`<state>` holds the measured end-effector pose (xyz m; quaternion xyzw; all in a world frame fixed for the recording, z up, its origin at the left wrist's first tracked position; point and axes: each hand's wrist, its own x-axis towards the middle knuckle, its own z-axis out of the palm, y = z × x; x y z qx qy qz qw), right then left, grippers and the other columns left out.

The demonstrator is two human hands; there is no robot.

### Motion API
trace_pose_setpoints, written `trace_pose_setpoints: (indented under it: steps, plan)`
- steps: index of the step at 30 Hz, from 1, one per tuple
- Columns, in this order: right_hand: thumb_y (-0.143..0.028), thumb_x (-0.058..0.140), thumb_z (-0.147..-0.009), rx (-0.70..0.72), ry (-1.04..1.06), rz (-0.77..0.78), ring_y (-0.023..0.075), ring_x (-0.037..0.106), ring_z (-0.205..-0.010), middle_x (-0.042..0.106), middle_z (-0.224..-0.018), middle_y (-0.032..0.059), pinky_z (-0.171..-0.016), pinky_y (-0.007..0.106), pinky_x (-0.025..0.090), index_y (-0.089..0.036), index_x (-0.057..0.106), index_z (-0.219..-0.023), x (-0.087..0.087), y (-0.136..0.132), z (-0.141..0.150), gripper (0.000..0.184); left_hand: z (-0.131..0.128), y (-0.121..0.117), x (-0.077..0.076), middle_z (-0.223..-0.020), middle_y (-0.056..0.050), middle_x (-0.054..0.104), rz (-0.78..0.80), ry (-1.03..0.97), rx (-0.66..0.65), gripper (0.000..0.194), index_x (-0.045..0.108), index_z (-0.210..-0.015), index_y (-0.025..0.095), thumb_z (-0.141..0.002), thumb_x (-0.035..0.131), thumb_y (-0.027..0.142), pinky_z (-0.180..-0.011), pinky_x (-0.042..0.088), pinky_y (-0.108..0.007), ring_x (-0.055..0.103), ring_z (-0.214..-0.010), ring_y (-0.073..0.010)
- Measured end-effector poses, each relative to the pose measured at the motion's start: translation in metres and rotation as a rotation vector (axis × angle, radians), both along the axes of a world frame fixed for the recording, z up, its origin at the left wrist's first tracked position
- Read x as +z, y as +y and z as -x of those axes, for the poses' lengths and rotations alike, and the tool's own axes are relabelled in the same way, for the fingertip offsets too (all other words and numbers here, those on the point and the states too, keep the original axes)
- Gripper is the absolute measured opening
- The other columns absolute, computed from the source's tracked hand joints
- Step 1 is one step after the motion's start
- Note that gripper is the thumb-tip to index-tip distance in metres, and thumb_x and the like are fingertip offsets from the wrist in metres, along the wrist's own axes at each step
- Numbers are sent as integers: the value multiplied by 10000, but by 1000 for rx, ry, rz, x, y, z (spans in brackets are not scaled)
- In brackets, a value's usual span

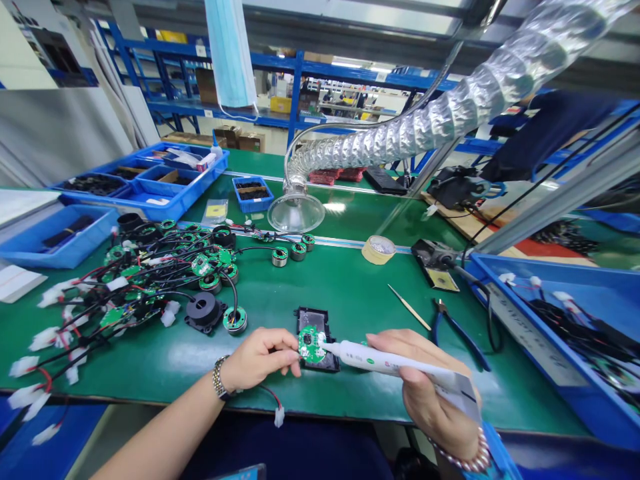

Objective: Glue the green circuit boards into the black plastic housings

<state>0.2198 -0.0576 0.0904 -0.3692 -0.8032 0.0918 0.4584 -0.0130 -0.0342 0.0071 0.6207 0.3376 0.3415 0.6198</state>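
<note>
My left hand (260,360) pinches the edge of a small round green circuit board (311,345), held over a black fixture (316,337) on the green bench. My right hand (430,387) is wrapped round a white squeeze tube (390,362). The tube's nozzle touches the board's right side. A red and black wire with a white connector (279,415) hangs below my left hand at the bench's front edge.
A heap of wired round boards and black buzzers (170,273) lies at the left. Blue bins (145,180) stand behind it and another (550,320) at the right. Blue-handled pliers (457,330), a thin stick (409,307), a tape roll (379,249) and a fume hood (296,212) are beyond.
</note>
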Motion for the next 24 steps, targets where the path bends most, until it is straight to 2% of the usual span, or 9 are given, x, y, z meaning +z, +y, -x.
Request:
trace_pose_setpoints:
  steps: [18,21,24]
  plan:
    - [-346,367,-910,36,-150,-77,160,640,-679,676,-757,79,-574,249,523,-168,658,-922,6,-3,-5,342,0,0,-4,-621,-66,674,89,-90,-12,245,564,-735,112,-766,593,353,-423,347,-158,501,-463,-75]
    - [-361,346,-915,32,-130,-94,155,640,-681,674,-759,84,-582,237,524,-150,667,-890,10,-4,-3,385,-1,0,-4,-623,-68,675,111,-108,-18,252,561,-736,113,-762,599,361,-401,319,-150,497,-459,-73]
    - [-349,340,-919,86,-93,-91,141,636,-675,672,-755,83,-579,218,522,-139,664,-880,11,-2,5,388,-1,-1,-5,-633,-74,678,133,-122,-23,260,555,-736,111,-759,603,366,-378,285,-144,483,-449,-68]
